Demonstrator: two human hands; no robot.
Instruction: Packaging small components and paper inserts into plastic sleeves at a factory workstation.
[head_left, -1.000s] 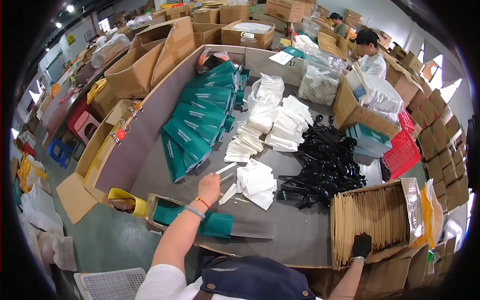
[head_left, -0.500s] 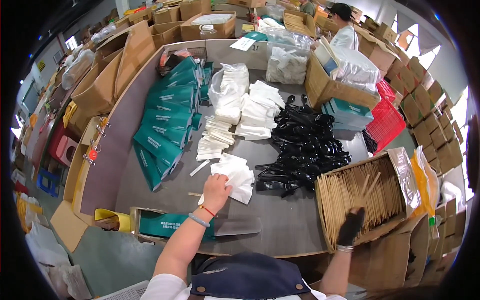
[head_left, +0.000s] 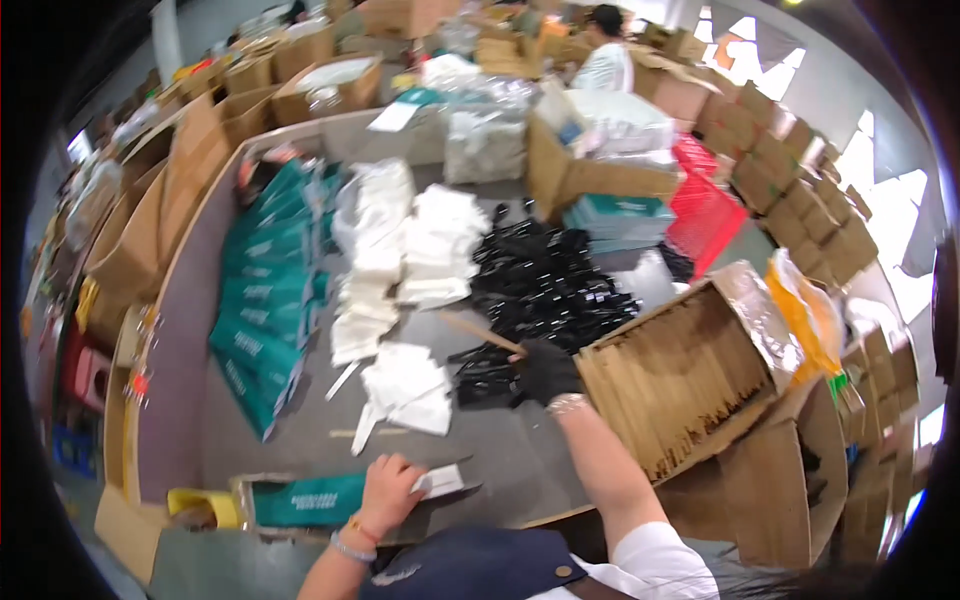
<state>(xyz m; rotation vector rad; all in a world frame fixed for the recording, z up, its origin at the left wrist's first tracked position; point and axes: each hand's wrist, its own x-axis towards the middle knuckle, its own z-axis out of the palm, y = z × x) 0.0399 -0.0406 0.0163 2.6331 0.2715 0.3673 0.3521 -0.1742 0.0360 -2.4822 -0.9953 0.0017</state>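
Clearly, the cardboard box (head_left: 752, 312) holds wooden sticks (head_left: 640, 405).

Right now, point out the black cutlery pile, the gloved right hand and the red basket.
Black cutlery pile (head_left: 548, 283): head view, middle of the heap.
Gloved right hand (head_left: 551, 373): head view, back of the hand.
Red basket (head_left: 706, 222): head view, its side wall.

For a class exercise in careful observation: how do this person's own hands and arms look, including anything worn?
The left hand is ungloved, with a thin reddish band and a pale grey bangle at its wrist. The right hand wears a black glove, with a light-coloured bracelet below it. A white sleeve shows on the right.
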